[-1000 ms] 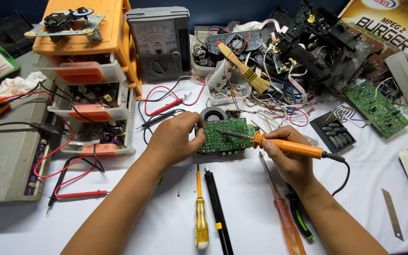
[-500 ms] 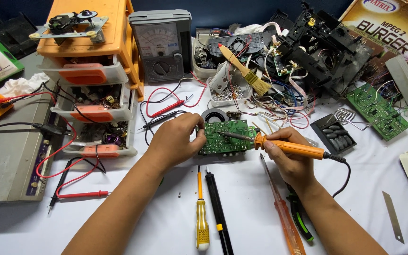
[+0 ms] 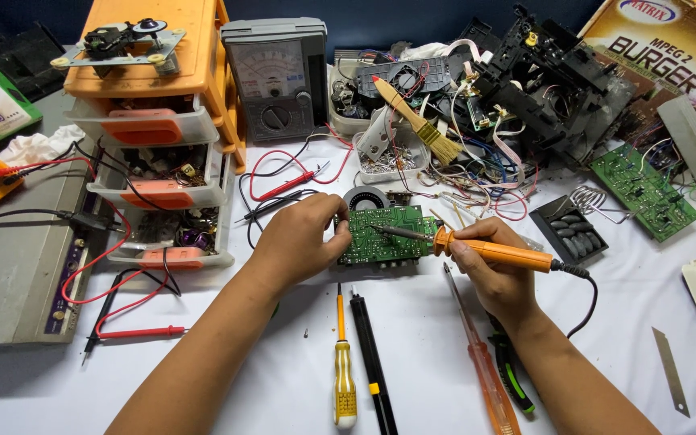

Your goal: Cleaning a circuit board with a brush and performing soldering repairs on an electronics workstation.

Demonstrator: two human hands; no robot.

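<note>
White-clothed desk [image 3: 622, 314], cluttered. At centre, green circuit board [image 3: 387, 234], gripped at its near-left edge by left hand [image 3: 300, 242] fingers. Right hand [image 3: 493, 270] fingers clenched around orange soldering iron [image 3: 493, 251], tip touching board.

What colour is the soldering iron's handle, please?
Orange, seen in the head view: the soldering iron in the right hand.

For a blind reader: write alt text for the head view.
The right hand holds an orange soldering iron to a green circuit board steadied by the left hand, on a white table cluttered with tools and parts.
</note>
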